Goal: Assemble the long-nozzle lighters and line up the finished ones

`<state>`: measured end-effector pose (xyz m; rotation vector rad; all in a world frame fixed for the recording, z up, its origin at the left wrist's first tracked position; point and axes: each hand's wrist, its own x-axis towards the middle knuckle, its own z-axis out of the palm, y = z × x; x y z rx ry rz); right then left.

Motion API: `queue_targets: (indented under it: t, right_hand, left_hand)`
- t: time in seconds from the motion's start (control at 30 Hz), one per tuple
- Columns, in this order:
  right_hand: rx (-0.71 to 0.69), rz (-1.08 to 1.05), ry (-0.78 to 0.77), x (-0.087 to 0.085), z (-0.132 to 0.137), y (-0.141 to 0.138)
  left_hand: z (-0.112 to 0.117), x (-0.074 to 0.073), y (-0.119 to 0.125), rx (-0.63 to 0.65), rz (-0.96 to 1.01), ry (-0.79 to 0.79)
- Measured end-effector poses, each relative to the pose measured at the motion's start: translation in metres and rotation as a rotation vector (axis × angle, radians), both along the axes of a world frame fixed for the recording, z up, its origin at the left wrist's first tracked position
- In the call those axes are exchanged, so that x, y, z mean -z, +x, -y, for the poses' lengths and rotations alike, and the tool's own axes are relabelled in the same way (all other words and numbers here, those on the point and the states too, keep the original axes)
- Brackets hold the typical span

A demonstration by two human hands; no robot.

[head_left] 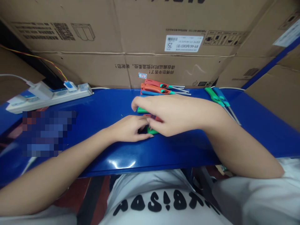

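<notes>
My left hand is on the blue table, its thumb and fingers curled around the end of a green long-nosed lighter. Over it reaches my right hand, thumb and fingers bent down onto a red lighter beside the green one. The fingertips of both hands meet there, and my right hand covers most of both lighters. Just beyond, another green lighter shows partly. Behind my right hand lie a blue lighter and several red-orange lighters with metal nozzles pointing right.
A green lighter and a blue lighter lie at the right on the table. A white power strip with plugs and cables is at the left, near a blurred patch. Cardboard walls the back.
</notes>
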<state>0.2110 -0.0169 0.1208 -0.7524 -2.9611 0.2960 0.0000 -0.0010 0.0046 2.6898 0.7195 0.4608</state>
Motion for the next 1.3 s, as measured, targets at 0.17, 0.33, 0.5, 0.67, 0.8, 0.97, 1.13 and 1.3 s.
queue_targets:
  t: [0.17, 0.33, 0.5, 0.67, 0.8, 0.97, 1.13, 1.3]
  right_hand:
    - [0.044, 0.016, 0.033, 0.0, -0.003, 0.002]
    - [0.042, -0.098, -0.056, -0.017, -0.007, 0.016]
    - [0.155, -0.296, 0.057, -0.004, -0.017, 0.043]
    - [0.265, -0.043, -0.107, 0.034, -0.032, 0.063]
    - [0.337, 0.214, -0.278, 0.044, -0.033, 0.068]
    - [0.391, 0.403, -0.293, 0.048, -0.029, 0.063]
    - [0.361, 0.385, -0.23, 0.054, -0.031, 0.058]
    - [0.297, 0.324, -0.332, 0.051, -0.036, 0.064]
  left_hand:
    - [0.0, 0.001, 0.001, -0.012, 0.037, -0.043]
    - [0.0, -0.004, 0.004, -0.008, 0.118, -0.188]
    - [0.004, -0.01, 0.006, -0.041, 0.118, -0.211]
    - [0.002, -0.005, 0.006, -0.043, 0.109, -0.175]
    - [-0.001, -0.003, 0.005, -0.031, 0.064, -0.104]
    - [0.002, -0.01, 0.004, 0.01, -0.096, 0.09]
    - [0.009, -0.011, 0.008, -0.035, -0.197, 0.235]
    - [0.006, -0.016, 0.003, -0.116, -0.2, 0.205]
